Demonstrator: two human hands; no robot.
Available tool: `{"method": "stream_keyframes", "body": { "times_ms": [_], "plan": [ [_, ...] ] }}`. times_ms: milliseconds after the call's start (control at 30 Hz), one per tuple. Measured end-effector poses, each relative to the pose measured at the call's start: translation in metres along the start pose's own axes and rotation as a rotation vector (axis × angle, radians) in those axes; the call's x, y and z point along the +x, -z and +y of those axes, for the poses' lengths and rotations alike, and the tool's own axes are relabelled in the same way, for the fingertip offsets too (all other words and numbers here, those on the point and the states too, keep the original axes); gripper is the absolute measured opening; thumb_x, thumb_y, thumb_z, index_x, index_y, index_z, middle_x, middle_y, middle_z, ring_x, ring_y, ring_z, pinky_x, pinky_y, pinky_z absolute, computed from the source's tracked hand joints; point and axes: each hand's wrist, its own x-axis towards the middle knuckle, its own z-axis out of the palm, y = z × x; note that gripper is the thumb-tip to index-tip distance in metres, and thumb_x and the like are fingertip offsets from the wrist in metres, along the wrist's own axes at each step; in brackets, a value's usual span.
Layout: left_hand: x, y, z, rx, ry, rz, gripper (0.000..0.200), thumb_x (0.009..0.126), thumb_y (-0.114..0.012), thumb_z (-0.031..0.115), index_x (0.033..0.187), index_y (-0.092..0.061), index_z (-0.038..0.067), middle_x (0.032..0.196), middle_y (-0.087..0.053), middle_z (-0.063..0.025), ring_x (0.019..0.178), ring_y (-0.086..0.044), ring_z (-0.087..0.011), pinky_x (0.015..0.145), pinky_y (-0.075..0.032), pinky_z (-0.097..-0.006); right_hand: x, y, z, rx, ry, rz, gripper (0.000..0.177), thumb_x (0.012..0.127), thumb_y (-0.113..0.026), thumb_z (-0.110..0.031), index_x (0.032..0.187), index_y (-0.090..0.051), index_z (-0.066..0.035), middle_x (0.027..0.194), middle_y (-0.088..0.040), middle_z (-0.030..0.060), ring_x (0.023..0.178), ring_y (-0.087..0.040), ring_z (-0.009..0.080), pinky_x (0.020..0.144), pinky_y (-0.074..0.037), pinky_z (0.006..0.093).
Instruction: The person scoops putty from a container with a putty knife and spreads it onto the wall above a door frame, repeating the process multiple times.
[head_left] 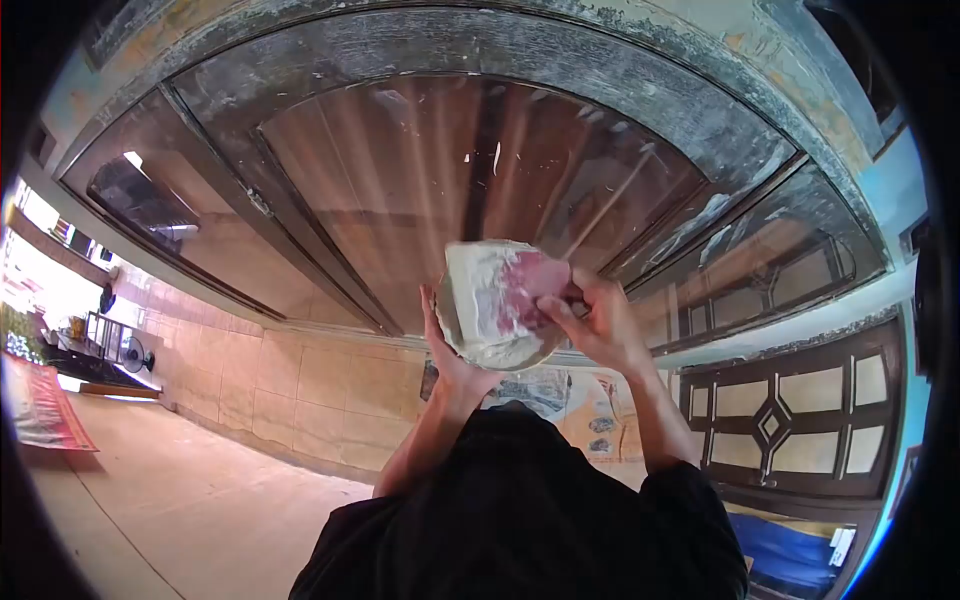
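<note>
My left hand (pixel 455 362) supports a shallow, pale dish (pixel 500 355) from its left side and below, fingers wrapped up along the edge. White paste coats the dish. Over it lies a flat pink piece (pixel 543 280), smeared with the same white paste across its left part. My right hand (pixel 597 322) pinches this piece at its right edge, thumb on top. Both hands are in front of a brown wooden cabinet panel (pixel 370 170) with pale streaks and small white marks.
A worn grey wooden frame (pixel 400 45) curves across the top. Dark door panels with a diamond motif (pixel 772 425) stand at right. Floor tiles (pixel 200 500) spread at lower left, with a red-edged mat (pixel 45 405) and a standing fan (pixel 135 355) farther off.
</note>
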Motion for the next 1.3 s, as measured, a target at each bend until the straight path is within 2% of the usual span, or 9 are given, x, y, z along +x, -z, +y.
{"method": "stream_keyframes", "body": {
  "times_ms": [233, 400, 500, 567, 733, 900, 967, 1167, 1300],
  "plan": [
    [-0.002, -0.001, 0.004, 0.063, -0.041, 0.095, 0.069, 0.087, -0.035, 0.064, 0.132, -0.044, 0.013, 0.132, -0.047, -0.0095, 0.120, -0.045, -0.0326, 0.101, -0.034, -0.0508, 0.005, 0.033, 0.002, -0.052, 0.046, 0.133, 0.019, 0.084, -0.064, -0.009, 0.099, -0.057, 0.000, 0.080, -0.066, 0.0110, 0.073, -0.065, 0.0150, 0.065, -0.049, 0.0289],
    [-0.003, -0.003, 0.005, 0.057, -0.014, 0.080, 0.071, 0.086, -0.035, 0.065, 0.133, -0.044, 0.012, 0.133, -0.046, -0.0105, 0.120, -0.045, -0.0332, 0.101, -0.034, -0.0510, 0.008, 0.054, 0.000, -0.291, 0.003, -0.112, 0.018, 0.086, -0.061, -0.006, 0.102, -0.057, 0.003, 0.085, -0.064, 0.0048, 0.078, -0.058, 0.0073, 0.069, -0.047, 0.0250],
    [-0.001, -0.001, 0.002, 0.041, -0.023, 0.112, 0.071, 0.086, -0.034, 0.065, 0.133, -0.044, 0.012, 0.133, -0.047, -0.0113, 0.119, -0.046, -0.0335, 0.100, -0.034, -0.0514, 0.003, 0.029, 0.013, 0.026, -0.004, -0.116, 0.018, 0.086, -0.062, -0.005, 0.101, -0.057, 0.003, 0.088, -0.063, 0.0038, 0.079, -0.058, 0.0073, 0.070, -0.047, 0.0243],
    [0.000, 0.002, 0.000, 0.051, -0.011, 0.055, 0.070, 0.087, -0.033, 0.064, 0.133, -0.043, 0.011, 0.132, -0.047, -0.0105, 0.119, -0.046, -0.0324, 0.099, -0.036, -0.0498, -0.001, 0.007, 0.025, 0.017, -0.041, -0.026, 0.020, 0.086, -0.063, -0.012, 0.098, -0.057, 0.001, 0.081, -0.065, 0.0095, 0.081, -0.063, 0.0118, 0.069, -0.049, 0.0274],
    [-0.001, 0.003, -0.002, 0.059, -0.030, 0.096, 0.068, 0.088, -0.033, 0.063, 0.132, -0.044, 0.011, 0.130, -0.049, -0.0107, 0.118, -0.047, -0.0325, 0.098, -0.037, -0.0492, 0.010, 0.004, 0.040, -0.054, 0.030, 0.197, 0.018, 0.087, -0.062, -0.010, 0.099, -0.057, 0.002, 0.081, -0.065, 0.0092, 0.076, -0.061, 0.0082, 0.067, -0.048, 0.0246],
    [-0.001, -0.001, 0.006, 0.046, -0.076, 0.072, 0.069, 0.088, -0.034, 0.063, 0.131, -0.045, 0.010, 0.130, -0.049, -0.0095, 0.117, -0.047, -0.0313, 0.099, -0.037, -0.0491, -0.005, 0.010, 0.031, 0.170, -0.029, 0.155, 0.017, 0.087, -0.061, -0.011, 0.096, -0.055, 0.003, 0.076, -0.065, 0.0081, 0.072, -0.060, 0.0076, 0.065, -0.047, 0.0251],
    [0.000, 0.001, 0.004, 0.066, -0.081, 0.063, 0.068, 0.088, -0.035, 0.062, 0.131, -0.045, 0.010, 0.129, -0.050, -0.0098, 0.117, -0.047, -0.0310, 0.099, -0.037, -0.0493, 0.001, 0.020, 0.040, -0.056, -0.050, 0.173, 0.020, 0.087, -0.062, -0.012, 0.098, -0.055, 0.003, 0.075, -0.064, 0.0079, 0.074, -0.061, 0.0088, 0.066, -0.047, 0.0260],
    [0.004, 0.003, 0.000, 0.054, -0.033, 0.023, 0.067, 0.089, -0.034, 0.061, 0.132, -0.044, 0.010, 0.130, -0.049, -0.0106, 0.116, -0.049, -0.0313, 0.099, -0.037, -0.0484, 0.002, -0.006, 0.033, 0.113, -0.019, 0.139, 0.019, 0.086, -0.063, -0.012, 0.097, -0.057, 0.002, 0.079, -0.067, 0.0105, 0.075, -0.064, 0.0129, 0.065, -0.048, 0.0268],
    [0.001, 0.003, -0.003, 0.086, -0.044, 0.111, 0.068, 0.089, -0.033, 0.061, 0.134, -0.042, 0.010, 0.131, -0.048, -0.0114, 0.117, -0.048, -0.0310, 0.099, -0.037, -0.0477, 0.010, 0.008, 0.030, -0.068, -0.050, 0.300, 0.019, 0.085, -0.063, -0.012, 0.097, -0.058, 0.001, 0.077, -0.065, 0.0094, 0.080, -0.064, 0.0115, 0.066, -0.048, 0.0265]
  ]
}}
